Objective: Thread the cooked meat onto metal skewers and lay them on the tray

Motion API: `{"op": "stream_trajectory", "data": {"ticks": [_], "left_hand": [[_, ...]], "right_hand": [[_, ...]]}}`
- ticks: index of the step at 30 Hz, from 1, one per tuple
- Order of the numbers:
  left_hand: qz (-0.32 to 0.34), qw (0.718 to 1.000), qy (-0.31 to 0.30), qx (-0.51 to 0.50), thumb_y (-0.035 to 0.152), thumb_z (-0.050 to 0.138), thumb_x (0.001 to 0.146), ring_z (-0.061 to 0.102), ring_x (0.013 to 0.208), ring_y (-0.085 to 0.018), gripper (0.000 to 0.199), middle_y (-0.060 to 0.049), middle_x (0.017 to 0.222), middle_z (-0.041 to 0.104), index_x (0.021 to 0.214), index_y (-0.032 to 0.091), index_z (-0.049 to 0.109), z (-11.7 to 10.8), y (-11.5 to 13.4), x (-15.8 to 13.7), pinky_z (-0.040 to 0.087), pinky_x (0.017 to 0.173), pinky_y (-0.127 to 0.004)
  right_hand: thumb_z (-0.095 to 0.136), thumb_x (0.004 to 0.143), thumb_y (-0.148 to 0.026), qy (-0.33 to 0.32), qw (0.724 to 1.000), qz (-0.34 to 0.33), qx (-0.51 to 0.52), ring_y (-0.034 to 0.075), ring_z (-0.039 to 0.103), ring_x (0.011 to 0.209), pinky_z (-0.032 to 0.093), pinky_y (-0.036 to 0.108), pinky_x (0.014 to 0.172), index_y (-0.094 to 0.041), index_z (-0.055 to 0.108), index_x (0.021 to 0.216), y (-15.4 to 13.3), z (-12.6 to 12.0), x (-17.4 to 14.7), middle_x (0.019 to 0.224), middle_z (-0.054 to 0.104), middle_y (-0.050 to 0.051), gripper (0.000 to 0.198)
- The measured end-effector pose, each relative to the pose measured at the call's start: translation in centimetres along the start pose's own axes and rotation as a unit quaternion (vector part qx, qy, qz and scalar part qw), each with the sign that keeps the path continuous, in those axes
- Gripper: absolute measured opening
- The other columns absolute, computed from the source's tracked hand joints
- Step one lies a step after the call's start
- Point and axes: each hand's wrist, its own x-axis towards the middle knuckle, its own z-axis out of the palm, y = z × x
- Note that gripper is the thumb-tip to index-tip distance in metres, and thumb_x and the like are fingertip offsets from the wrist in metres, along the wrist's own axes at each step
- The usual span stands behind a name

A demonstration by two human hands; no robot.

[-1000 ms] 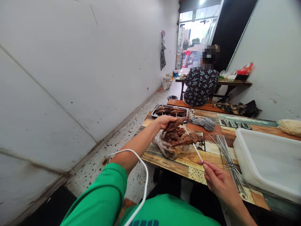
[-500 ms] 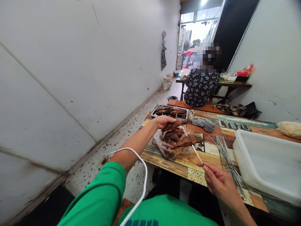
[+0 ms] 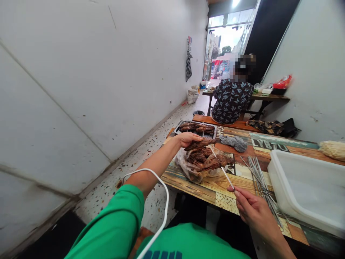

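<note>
My left hand [image 3: 188, 139] is closed around a dark brown piece of cooked meat [image 3: 199, 144]. In my right hand [image 3: 253, 205], the end of a thin metal skewer [image 3: 226, 174] is pinched between thumb and fingers. The skewer slants up and left through a second brown meat piece [image 3: 218, 160] and on to the one in my left hand. Its tip seems to show just above that piece. Below both lies an opened clear plastic bag [image 3: 185, 169] with more brown meat [image 3: 198, 158] in it.
Behind my left hand is a metal tray [image 3: 176, 130] of skewered meat. A grey cloth [image 3: 234, 143] lies beside it. To the right are several loose skewers [image 3: 260, 176] and a white plastic tub [image 3: 281, 180]. A person [image 3: 233, 100] sits at another table, facing away.
The view has shifted very slightly. Both hands keep their holds on the meat and the skewer, with almost no visible movement.
</note>
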Motion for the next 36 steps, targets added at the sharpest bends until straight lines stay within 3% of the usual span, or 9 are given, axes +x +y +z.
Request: {"op": "stream_trajectory", "data": {"ticks": [10, 26, 36], "left_hand": [[0.016, 0.999, -0.002, 0.029, 0.012, 0.085, 0.058, 0.066, 0.062, -0.013, 0.021, -0.006, 0.069, 0.071, 0.073, 0.01, 0.07, 0.1, 0.0, 0.0, 0.052, 0.07, -0.025], [0.003, 1.0, -0.004, 0.015, 0.009, 0.081, 0.063, 0.066, 0.062, -0.015, 0.016, -0.006, 0.069, 0.071, 0.075, 0.01, 0.069, 0.5, 0.3, -0.5, 0.053, 0.069, -0.027], [-0.019, 1.0, 0.0, -0.005, 0.014, 0.066, 0.078, 0.068, 0.067, -0.017, 0.004, -0.006, 0.074, 0.073, 0.081, 0.012, 0.068, -0.1, 0.4, -0.2, 0.053, 0.076, -0.029]], "right_hand": [[0.062, 0.069, -0.072, -0.024, 0.999, -0.002, -0.029, 0.005, 0.02, 0.041, 0.017, 0.021, 0.039, -0.009, 0.063, 0.111, -0.7, -0.6, 0.2, 0.052, 0.019, -0.012, 0.076], [0.067, 0.073, -0.064, -0.055, 0.998, 0.008, 0.039, 0.003, 0.016, 0.04, 0.012, 0.019, 0.038, -0.008, 0.061, 0.111, -0.1, -1.9, 0.3, 0.05, 0.019, -0.013, 0.068], [0.067, 0.071, -0.066, -0.049, 0.998, 0.006, 0.028, 0.003, 0.017, 0.04, 0.013, 0.02, 0.039, -0.008, 0.06, 0.112, -0.3, -1.8, 0.3, 0.051, 0.018, -0.013, 0.071]]}}
